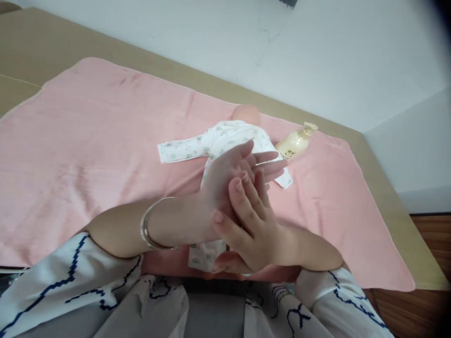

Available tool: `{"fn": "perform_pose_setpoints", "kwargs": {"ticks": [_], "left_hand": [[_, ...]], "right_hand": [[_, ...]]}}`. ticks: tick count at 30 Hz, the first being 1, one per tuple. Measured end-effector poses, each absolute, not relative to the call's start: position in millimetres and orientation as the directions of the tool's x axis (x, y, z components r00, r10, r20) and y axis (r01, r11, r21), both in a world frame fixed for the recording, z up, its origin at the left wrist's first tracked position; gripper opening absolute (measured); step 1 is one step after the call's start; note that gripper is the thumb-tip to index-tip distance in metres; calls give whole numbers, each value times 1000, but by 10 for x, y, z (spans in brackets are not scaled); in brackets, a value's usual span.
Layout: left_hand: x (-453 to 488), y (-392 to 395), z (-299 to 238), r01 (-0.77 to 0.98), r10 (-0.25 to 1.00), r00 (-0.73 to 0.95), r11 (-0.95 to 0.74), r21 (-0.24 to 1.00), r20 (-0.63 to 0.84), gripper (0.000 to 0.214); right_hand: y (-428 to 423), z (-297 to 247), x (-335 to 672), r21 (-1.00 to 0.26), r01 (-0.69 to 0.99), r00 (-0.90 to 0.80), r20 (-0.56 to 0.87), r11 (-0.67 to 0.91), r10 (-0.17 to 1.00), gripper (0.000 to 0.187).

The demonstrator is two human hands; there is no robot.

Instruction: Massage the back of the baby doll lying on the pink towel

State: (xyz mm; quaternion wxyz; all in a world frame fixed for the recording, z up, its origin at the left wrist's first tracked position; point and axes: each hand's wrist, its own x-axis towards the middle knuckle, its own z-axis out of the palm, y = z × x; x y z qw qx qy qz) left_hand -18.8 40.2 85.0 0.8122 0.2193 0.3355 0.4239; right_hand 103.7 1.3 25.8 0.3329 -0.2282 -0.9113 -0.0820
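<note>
My left hand (225, 176) is held up with its palm turned toward my right hand and its fingers stretched out. My right hand (255, 230) lies across the left palm and wrist, its fingers spread, pressing against it. Neither shows an object in it. Beneath both hands a baby doll (245, 114) lies on a pink blanket (134, 122). It wears a white printed outfit (230, 134) with one sleeve stretched to the left; my hands cover most of its body. Just right of the doll a cream pump bottle (294, 143) leans or lies on the blanket.
The blanket covers much of a light tan table (102, 44). A white wall (211, 35) runs along the table's far side. Brown wooden flooring (431, 234) shows past the right edge. A silver bangle (146, 225) circles my left wrist.
</note>
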Motion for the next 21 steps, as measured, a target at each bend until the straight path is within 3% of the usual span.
{"fn": "perform_pose_setpoints", "kwargs": {"ticks": [6,11,15,21], "left_hand": [[88,-150,604,-464,873,256,488,739,-416,58],[173,-351,315,-510,893,138,434,742,-428,62],[141,-311,229,-502,867,174,487,715,-468,72],[445,-141,365,-527,816,219,561,639,-536,72]], "right_hand": [[3,409,1119,-103,432,-766,483,896,425,75],[73,384,1139,-110,367,-801,467,924,374,71],[85,348,1124,-102,321,-777,540,942,323,65],[145,200,1078,-139,411,-728,544,901,416,67]]}}
